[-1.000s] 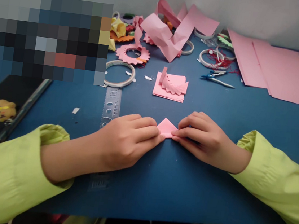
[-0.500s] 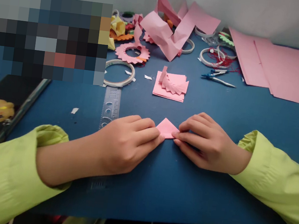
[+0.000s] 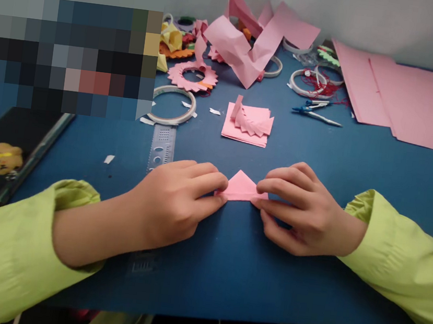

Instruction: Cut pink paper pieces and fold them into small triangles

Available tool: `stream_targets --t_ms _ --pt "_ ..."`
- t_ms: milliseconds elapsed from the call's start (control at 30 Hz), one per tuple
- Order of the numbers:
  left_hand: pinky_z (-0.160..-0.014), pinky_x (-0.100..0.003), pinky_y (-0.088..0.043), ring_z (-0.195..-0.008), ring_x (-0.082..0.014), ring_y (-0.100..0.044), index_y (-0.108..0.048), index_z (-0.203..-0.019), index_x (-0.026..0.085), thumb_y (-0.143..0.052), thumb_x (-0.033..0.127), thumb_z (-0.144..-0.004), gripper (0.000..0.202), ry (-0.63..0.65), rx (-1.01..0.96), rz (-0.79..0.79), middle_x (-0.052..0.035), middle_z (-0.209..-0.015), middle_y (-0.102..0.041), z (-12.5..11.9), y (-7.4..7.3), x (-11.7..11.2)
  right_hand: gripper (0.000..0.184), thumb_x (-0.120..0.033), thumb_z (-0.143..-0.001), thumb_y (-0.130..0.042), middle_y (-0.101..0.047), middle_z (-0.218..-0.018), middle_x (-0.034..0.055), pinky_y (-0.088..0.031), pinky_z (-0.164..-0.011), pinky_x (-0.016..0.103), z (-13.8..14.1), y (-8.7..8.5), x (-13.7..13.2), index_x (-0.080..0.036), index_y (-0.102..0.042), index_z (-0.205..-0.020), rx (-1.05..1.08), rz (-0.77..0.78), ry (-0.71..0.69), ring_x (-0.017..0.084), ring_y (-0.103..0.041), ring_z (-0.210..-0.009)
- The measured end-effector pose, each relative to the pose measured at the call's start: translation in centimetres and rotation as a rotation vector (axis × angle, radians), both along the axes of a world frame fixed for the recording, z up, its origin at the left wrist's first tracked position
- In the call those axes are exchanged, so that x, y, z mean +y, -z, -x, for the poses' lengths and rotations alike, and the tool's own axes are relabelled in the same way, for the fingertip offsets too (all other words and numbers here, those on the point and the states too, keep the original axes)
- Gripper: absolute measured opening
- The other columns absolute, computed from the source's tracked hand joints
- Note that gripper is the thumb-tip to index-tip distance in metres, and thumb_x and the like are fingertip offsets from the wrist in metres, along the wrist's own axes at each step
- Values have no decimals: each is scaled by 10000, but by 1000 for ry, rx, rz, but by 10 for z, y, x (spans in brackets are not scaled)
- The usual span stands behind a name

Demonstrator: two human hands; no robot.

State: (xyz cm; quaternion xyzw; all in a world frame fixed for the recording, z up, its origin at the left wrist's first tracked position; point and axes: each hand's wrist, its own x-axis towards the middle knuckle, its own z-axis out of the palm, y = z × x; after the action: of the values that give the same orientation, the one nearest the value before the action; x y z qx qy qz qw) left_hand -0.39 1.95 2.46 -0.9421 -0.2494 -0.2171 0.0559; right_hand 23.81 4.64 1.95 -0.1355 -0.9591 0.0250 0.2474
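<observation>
A small pink paper (image 3: 240, 186), folded to a triangle with a narrow strip along its lower edge, lies on the blue table (image 3: 202, 281) in front of me. My left hand (image 3: 184, 200) pinches its left corner between thumb and fingers. At the right end, my right hand (image 3: 300, 206) grips the other corner the same way. Just beyond the paper is a stack of pink paper squares (image 3: 239, 134), with a pleated chain of folded pink pieces (image 3: 250, 123) on top. A clear plastic ruler (image 3: 162, 147) runs partly beneath my left hand and forearm.
Tape rolls (image 3: 174, 105), a pink paper ring (image 3: 193, 76), crumpled pink paper (image 3: 242, 44) and a compass (image 3: 317, 114) lie toward the back. Large pink sheets (image 3: 405, 103) spread at the back right. A dark case with a yellow charm (image 3: 1, 158) sits left.
Both hands have slid outward along the pink paper's lower edge, the left one leftward and the right one slightly right. More of the folded strip shows between them.
</observation>
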Motion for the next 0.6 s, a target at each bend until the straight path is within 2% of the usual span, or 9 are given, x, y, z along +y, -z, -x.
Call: stream_targets --t_ms 167,333,467,600 --pt "-586 -294 -515 -707 -165 -615 -566 -658 165 -398 36 -814 263 -23 -42 -25 -60 -777 -676 3 1 0 209 -121 -819 -559 -650 -780 57 -410 -638 356 2 0 0 -170 -542 -617 47 -37 58 198 -591 -819" --pt "-601 -300 -518 -719 -171 -613 -561 -653 158 -406 34 -806 250 -22 -57 -9 -66 -781 -674 3 3 -1 240 -100 -807 -576 -644 -709 61 -406 -604 341 1 1 1 -164 -509 -586 61 -69 93 194 -581 -752" --pt "-645 -309 -523 -760 -185 -597 -587 -714 134 -403 17 -802 235 -104 -114 7 -87 -806 -660 1 5 -2 177 -121 -810 -581 -642 -714 64 -425 -624 346 -1 3 0 -163 -531 -646 51 -82 107 196 -570 -755" --pt "-724 -368 -535 -839 -227 -589 -624 -847 73 -433 40 -819 195 -151 -140 53 -139 -889 -647 0 6 0 165 -150 -844 -541 -639 -766 63 -432 -643 340 -2 5 0 -180 -522 -683 48 -66 145 185 -562 -771"
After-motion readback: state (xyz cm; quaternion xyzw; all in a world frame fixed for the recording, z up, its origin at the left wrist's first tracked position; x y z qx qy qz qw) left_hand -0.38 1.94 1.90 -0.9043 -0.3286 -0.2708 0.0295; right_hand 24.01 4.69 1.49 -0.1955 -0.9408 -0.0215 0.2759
